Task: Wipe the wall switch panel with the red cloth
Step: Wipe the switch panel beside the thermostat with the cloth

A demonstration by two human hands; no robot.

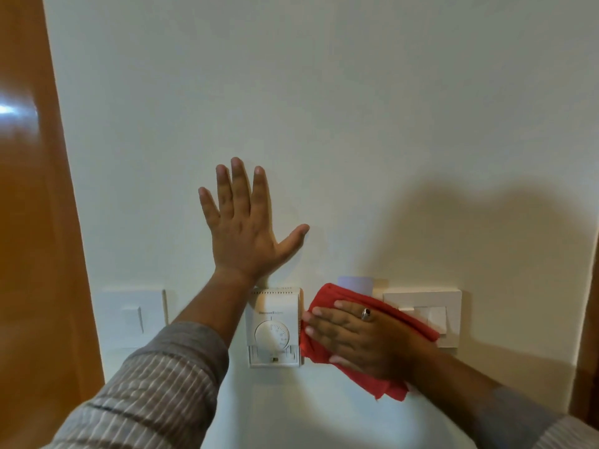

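My right hand (353,335) presses a red cloth (327,299) flat against the wall, between a white dial thermostat (275,328) and a white switch panel (431,306). The cloth covers the panel's left edge and hangs below my palm. A small pale plate (355,282) peeks out above the cloth. My left hand (243,228) lies flat on the bare wall above the thermostat, fingers spread, holding nothing.
Another white switch plate (131,315) sits on the wall at the left. A brown wooden door (32,222) borders the wall on the left. A wooden edge (588,351) shows at the far right.
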